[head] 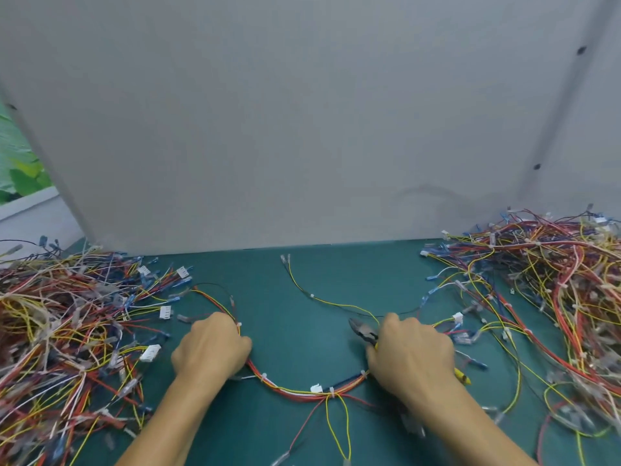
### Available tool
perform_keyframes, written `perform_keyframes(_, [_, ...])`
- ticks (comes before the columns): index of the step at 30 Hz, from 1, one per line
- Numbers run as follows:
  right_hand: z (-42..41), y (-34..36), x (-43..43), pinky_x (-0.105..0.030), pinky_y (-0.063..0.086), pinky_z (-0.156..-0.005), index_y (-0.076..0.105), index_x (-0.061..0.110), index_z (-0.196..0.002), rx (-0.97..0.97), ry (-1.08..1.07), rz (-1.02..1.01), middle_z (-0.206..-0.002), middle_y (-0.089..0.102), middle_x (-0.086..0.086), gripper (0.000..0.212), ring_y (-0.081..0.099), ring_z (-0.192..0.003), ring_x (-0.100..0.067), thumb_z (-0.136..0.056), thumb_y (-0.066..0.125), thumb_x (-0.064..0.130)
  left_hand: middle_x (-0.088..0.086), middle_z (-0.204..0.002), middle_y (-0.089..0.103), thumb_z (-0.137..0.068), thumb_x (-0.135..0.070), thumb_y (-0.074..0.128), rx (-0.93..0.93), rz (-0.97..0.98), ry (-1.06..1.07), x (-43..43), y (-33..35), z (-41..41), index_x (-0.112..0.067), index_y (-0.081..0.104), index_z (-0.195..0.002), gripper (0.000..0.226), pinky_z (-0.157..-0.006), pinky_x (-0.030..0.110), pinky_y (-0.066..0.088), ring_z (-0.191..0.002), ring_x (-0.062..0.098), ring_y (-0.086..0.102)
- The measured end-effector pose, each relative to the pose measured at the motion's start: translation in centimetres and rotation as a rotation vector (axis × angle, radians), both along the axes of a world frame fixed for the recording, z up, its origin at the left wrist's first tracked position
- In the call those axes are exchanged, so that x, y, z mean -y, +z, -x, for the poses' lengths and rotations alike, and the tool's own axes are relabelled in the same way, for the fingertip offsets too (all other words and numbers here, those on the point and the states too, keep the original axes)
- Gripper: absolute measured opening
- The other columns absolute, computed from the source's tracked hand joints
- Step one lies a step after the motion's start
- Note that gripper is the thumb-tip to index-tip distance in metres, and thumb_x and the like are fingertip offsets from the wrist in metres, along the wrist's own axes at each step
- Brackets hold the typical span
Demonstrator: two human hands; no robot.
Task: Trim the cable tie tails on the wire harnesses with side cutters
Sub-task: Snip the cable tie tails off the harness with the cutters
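On the smooth green mat, the thin red, yellow and white wire harness sags in a U between both hands, left hand curled round its bundle, right hand clamped on the yellow-handled side cutters, dark steel nose pointing up-left.

Green table, left harness pile, right harness pile, single harness between

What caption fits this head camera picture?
Left hand grips a wire harness on the green mat; right hand holds side cutters.
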State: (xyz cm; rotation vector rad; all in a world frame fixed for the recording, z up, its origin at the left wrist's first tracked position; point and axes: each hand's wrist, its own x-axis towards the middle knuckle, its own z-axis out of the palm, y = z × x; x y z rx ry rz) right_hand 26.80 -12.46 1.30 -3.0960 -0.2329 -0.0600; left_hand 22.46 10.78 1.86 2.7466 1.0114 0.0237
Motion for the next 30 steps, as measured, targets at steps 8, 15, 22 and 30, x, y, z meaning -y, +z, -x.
perform_keyframes(8, [0.3, 1.8, 0.6, -0.033, 0.033, -0.064, 0.033, 0.019, -0.09, -0.034, 0.029, -0.189, -0.086, 0.052, -0.003, 0.02, 0.055, -0.089, -0.031, -0.079, 0.05, 0.019, 0.0, -0.064, 0.069, -0.087, -0.023, 0.058, 0.341, 0.213, -0.122, 1.7, 1.0, -0.2, -0.014, 0.063, -0.072, 0.018, -0.067, 0.031, 0.046, -0.08, 0.024, 0.065])
perform_keyframes(15, [0.0, 4.4, 0.6, -0.037, 0.044, -0.072, 0.044, 0.027, -0.131, 0.229, 0.091, -0.819, -0.078, 0.061, 0.011, 0.049, 0.059, -0.09, -0.03, -0.085, 0.061, 0.025, 0.003, -0.08, 0.075, -0.082, 0.0, 0.069, 0.809, 0.971, -0.257, 3.0, 4.5, 0.0, -0.015, 0.06, -0.096, 0.022, -0.067, 0.034, 0.052, -0.067, 0.018, 0.072])
perform_keyframes(22, [-0.1, 4.7, 0.4, -0.038, 0.05, -0.07, 0.067, 0.026, -0.096, 0.06, 0.185, -1.269, -0.076, 0.066, -0.002, 0.02, 0.053, -0.065, -0.017, -0.083, 0.069, 0.012, 0.004, -0.084, 0.075, -0.084, 0.004, 0.062, 0.868, 1.134, -0.267, 2.8, 5.4, -0.2, -0.015, 0.069, -0.091, 0.021, -0.073, 0.038, 0.048, -0.064, 0.015, 0.07])
perform_keyframes(30, [-0.3, 4.9, 0.5, -0.014, 0.041, -0.05, 0.066, 0.022, -0.102, -0.135, 0.164, -1.593, -0.06, 0.057, 0.008, 0.033, 0.048, -0.051, -0.007, -0.084, 0.065, -0.005, 0.007, -0.085, 0.075, -0.076, 0.003, 0.066, 0.847, 1.219, -0.267, 2.5, 4.8, -0.5, -0.01, 0.07, -0.093, 0.021, -0.073, 0.033, 0.053, -0.065, 0.015, 0.07])
